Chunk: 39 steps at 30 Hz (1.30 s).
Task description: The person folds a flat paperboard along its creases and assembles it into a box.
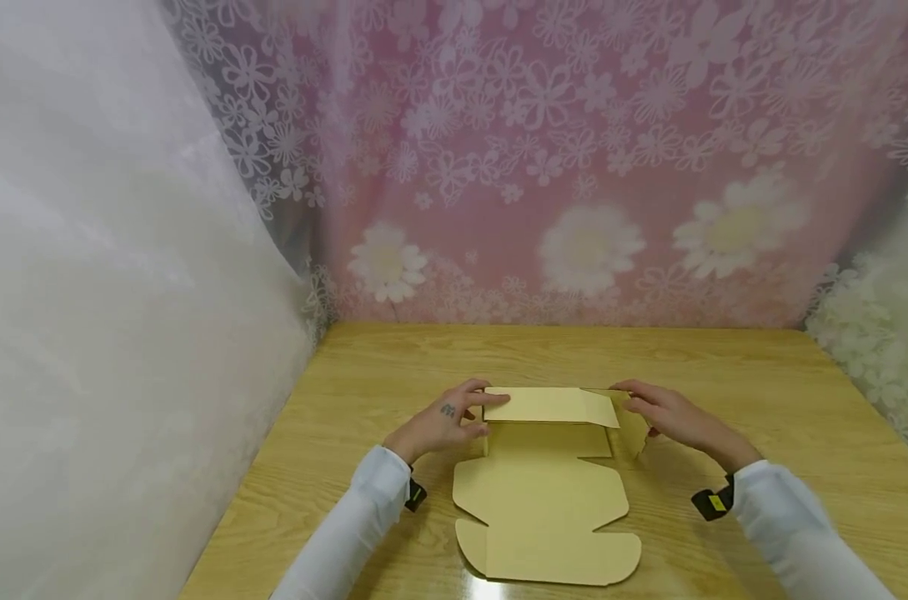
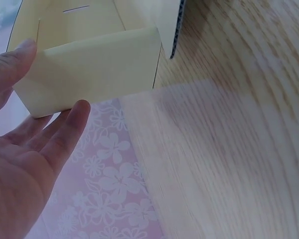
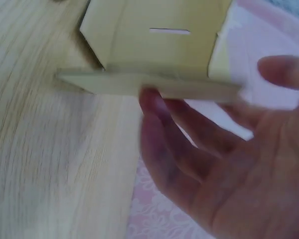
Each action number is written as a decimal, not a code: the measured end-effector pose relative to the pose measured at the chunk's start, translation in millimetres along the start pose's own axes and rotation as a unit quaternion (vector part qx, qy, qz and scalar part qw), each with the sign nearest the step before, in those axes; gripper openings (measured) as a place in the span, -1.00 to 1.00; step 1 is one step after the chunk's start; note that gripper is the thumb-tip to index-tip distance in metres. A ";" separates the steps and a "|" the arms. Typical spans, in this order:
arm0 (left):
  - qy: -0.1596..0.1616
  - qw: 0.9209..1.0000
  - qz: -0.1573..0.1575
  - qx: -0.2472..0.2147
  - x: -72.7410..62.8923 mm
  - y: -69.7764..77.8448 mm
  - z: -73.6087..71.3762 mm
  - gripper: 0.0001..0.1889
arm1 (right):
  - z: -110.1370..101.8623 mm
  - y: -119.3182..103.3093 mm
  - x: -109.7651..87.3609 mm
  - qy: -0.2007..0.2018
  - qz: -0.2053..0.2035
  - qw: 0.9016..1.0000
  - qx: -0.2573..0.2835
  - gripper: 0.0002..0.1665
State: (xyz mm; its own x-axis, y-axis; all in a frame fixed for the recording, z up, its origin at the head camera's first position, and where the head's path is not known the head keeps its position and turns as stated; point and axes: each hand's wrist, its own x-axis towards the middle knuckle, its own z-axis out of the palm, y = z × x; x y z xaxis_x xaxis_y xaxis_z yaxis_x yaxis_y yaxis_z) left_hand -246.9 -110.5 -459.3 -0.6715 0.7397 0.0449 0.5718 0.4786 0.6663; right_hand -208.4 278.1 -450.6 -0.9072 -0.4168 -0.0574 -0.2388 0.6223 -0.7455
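Observation:
A yellowish cardboard box, partly folded, lies on the table with its far end raised and its cut flaps spread toward me. My left hand holds the raised end at its left corner. In the left wrist view the thumb is at the upper edge of the side panel, with fingers along its outer face and lower edge. At the other side my right hand touches the right side flap with its fingertips. Its thumb stands away from the cardboard in the right wrist view. Small slots show in the box panel.
The wood-grain table extends around the box. A pink floral curtain hangs along its far edge, and a white sheet hangs at the left. Black bands sit on both wrists beside the light sleeves.

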 end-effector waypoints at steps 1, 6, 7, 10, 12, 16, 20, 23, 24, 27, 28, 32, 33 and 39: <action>0.000 1.000 -0.002 -0.003 -0.5 -0.4 0.4 -0.43 | 2.7 -0.7 1.9 0.016 0.000 0.999 -0.028 -0.46; 0.000 1.000 -0.010 -0.018 -0.5 0.6 1.8 -0.43 | 19.2 -5.8 10.5 0.089 0.018 0.985 -0.148 -0.37; 0.001 1.000 -0.011 -0.018 -0.4 0.8 1.8 -0.42 | 22.1 -7.5 12.0 0.094 0.030 0.983 -0.156 -0.30; 0.004 1.000 -0.014 -0.017 -0.2 1.4 1.3 -0.41 | 29.9 -13.0 15.4 0.123 0.040 0.971 -0.201 -0.16; 0.004 1.000 -0.012 -0.015 0.0 1.0 1.2 -0.41 | 34.6 -14.9 16.3 0.164 0.021 0.957 -0.237 -0.14; 0.003 1.000 -0.004 -0.012 -0.3 0.9 0.3 -0.42 | 41.6 -17.2 17.5 0.265 -0.085 0.908 -0.315 -0.35; 0.006 1.000 0.003 -0.013 -1.0 0.3 -0.2 -0.43 | 49.4 -21.4 17.3 0.262 -0.144 0.884 -0.359 -0.65; 0.008 1.000 0.006 -0.019 -0.5 -0.4 0.6 -0.43 | 57.9 -25.6 14.3 0.202 -0.107 0.911 -0.343 -0.78; 0.006 1.000 0.008 -0.020 -0.1 -0.6 1.1 -0.43 | 60.5 -26.9 13.3 0.183 -0.088 0.923 -0.327 -0.78; 0.003 1.000 0.012 -0.029 0.2 -0.3 3.0 -0.43 | 65.3 -31.0 10.5 0.127 -0.019 0.959 -0.253 -0.73; 0.003 0.999 0.012 -0.030 0.2 -0.3 3.4 -0.43 | 66.0 -31.9 10.4 0.110 0.005 0.968 -0.227 -0.72; 0.006 1.000 0.009 -0.028 0.0 -0.6 3.5 -0.43 | 64.0 -34.3 13.3 0.049 0.072 0.986 -0.141 -0.65; 0.008 1.000 0.008 -0.028 -0.1 -0.4 3.1 -0.43 | 63.1 -34.2 14.2 0.042 0.081 0.987 -0.134 -0.60; 0.009 1.000 0.001 -0.029 -0.7 0.1 1.9 -0.43 | 62.2 -26.8 14.9 0.045 0.120 0.989 -0.073 -0.48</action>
State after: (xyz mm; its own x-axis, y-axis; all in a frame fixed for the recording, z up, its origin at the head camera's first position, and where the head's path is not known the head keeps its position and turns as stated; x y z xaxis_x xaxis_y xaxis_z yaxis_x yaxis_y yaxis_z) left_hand -245.5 -110.0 -460.7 -0.6784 0.7322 0.0599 0.5458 0.4477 0.7083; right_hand -194.0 214.0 -472.8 -0.9694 -0.1887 -0.1569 -0.0542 0.7881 -0.6131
